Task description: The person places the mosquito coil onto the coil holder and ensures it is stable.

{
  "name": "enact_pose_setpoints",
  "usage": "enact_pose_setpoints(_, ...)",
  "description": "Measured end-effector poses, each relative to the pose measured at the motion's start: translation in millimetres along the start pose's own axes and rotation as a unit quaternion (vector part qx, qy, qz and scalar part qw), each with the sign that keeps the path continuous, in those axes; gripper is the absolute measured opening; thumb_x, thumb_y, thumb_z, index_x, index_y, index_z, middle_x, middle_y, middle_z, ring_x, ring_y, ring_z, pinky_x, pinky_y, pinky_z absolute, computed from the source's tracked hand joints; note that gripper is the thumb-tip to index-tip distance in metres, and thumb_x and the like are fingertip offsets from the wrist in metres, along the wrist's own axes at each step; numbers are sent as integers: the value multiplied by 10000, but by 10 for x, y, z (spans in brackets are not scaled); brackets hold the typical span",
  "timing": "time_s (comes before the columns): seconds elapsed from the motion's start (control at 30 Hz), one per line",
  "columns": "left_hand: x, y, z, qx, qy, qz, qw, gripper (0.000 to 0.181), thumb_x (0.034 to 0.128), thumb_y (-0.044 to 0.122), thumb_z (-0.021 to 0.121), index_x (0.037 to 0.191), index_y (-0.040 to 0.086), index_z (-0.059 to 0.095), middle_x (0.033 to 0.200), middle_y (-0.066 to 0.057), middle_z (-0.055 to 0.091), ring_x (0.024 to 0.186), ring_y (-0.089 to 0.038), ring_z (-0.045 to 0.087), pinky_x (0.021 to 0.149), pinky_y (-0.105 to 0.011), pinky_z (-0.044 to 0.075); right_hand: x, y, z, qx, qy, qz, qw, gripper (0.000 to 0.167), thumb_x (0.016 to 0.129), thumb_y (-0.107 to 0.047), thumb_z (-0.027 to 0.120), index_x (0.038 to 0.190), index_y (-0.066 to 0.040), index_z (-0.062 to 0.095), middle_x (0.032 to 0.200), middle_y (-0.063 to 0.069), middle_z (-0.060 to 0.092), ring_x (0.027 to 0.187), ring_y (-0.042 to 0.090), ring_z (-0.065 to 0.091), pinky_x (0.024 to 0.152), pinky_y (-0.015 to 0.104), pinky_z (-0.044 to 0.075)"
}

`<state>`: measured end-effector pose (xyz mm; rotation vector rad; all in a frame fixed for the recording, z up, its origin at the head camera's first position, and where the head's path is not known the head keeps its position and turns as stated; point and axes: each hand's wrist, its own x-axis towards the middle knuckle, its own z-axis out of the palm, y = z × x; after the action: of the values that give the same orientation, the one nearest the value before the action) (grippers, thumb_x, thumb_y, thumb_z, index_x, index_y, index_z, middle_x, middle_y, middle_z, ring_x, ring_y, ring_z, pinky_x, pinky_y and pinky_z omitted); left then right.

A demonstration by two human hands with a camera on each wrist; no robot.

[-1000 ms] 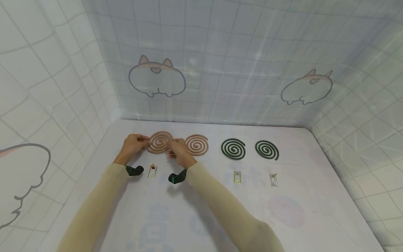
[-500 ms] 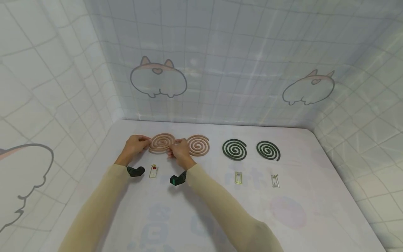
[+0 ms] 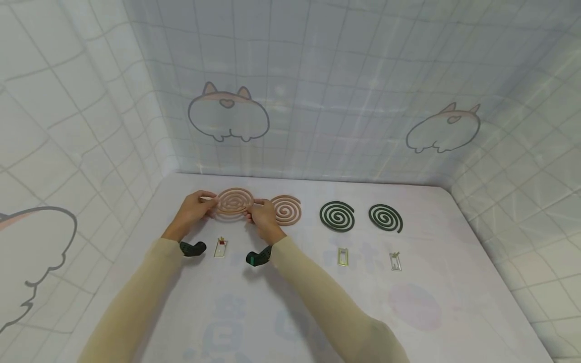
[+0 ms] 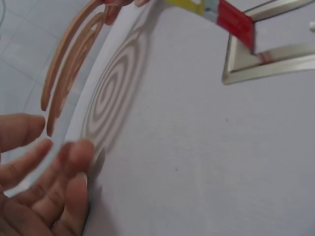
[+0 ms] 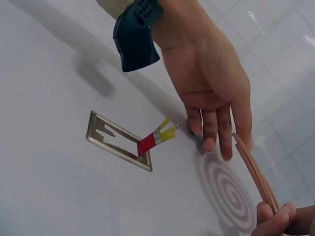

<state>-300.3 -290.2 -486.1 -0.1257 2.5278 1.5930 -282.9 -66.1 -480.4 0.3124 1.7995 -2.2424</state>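
Observation:
A brown mosquito coil is held up off the table between my two hands, its shadow below it. In the left wrist view the rings of the coil do not all lie in one plane. My left hand pinches its left edge with thumb and forefinger, the other fingers loose. At its right edge the coil is pinched by the thumb and fingers of my right hand. Just right of that hand a second brown coil lies flat, partly covered by the fingers.
Two green coils lie to the right. Nearer me stands a rectangular metal frame with a raised red and yellow tab. Two more small metal frames lie below the green coils. Grid-patterned cloth walls surround the table.
The brown coil has risen off the table between both hands and now tilts. Both hands have lifted slightly with it. The other coils and metal frames stay where they were.

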Motion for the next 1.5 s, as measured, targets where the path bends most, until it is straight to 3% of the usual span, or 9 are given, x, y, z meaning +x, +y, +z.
enact_pose_setpoints(0.27,-33,-32,-13,-1278,-240,140,9914,482,1035,120,643,1455,-33,464,1154,-197,665,830,-137,714,788,-318,603,-47,-31,-16,-268,-80,-21,9996,319,1003,-42,649,1314,-50,577,896,156,732,653,115,591,597,236,484)
enact_pose_setpoints(0.43,-87,-19,-20,-1675,-354,201,9850,487,1035,63,623,1466,-61,432,1165,-226,648,881,-153,710,842,-327,596,-68,-45,-63,-606,-137,-77,9980,323,998,-103,683,1306,-82,589,891,102,741,581,106,540,559,242,482)
enact_pose_setpoints(0.63,-150,-42,-22,-1790,-452,157,9827,510,1011,79,666,1453,-55,451,1079,-94,706,894,-166,724,864,-342,590,-87,-47,-93,-530,-312,-108,9980,332,999,-135,697,1301,-86,569,965,149,765,575,145,595,505,219,507)
enact_pose_setpoints(0.77,-172,-76,-26,-1792,-546,192,9821,531,996,99,696,1443,-74,467,1071,-18,715,909,-133,716,855,-306,588,-99,-56,-74,-512,-337,-220,9979,303,1001,-141,694,1274,-88,573,917,116,761,580,142,628,515,229,525)
enact_pose_setpoints(1.1,-252,-43,-47,-2024,-586,263,9772,535,979,106,721,1419,-93,489,1058,-8,721,882,-134,715,815,-286,596,-146,-77,-54,-638,-329,-521,9961,277,986,-135,710,1232,-91,590,847,77,743,568,160,617,516,246,531)
enact_pose_setpoints(1.3,-324,-11,-44,-1822,-562,304,9812,522,986,163,722,1409,-60,513,1071,-17,703,894,-123,696,824,-296,597,-199,-90,-74,-628,-395,-599,9954,362,984,-124,716,1311,-102,563,835,67,728,565,165,599,505,240,525)
enact_pose_setpoints(1.5,-406,31,-48,-1759,-613,339,9819,519,997,162,710,1420,-62,509,1088,-30,694,897,-120,691,820,-287,595,-253,-95,-88,-690,-500,-772,9934,346,983,-92,704,1306,-117,585,812,74,721,545,151,582,501,239,519)
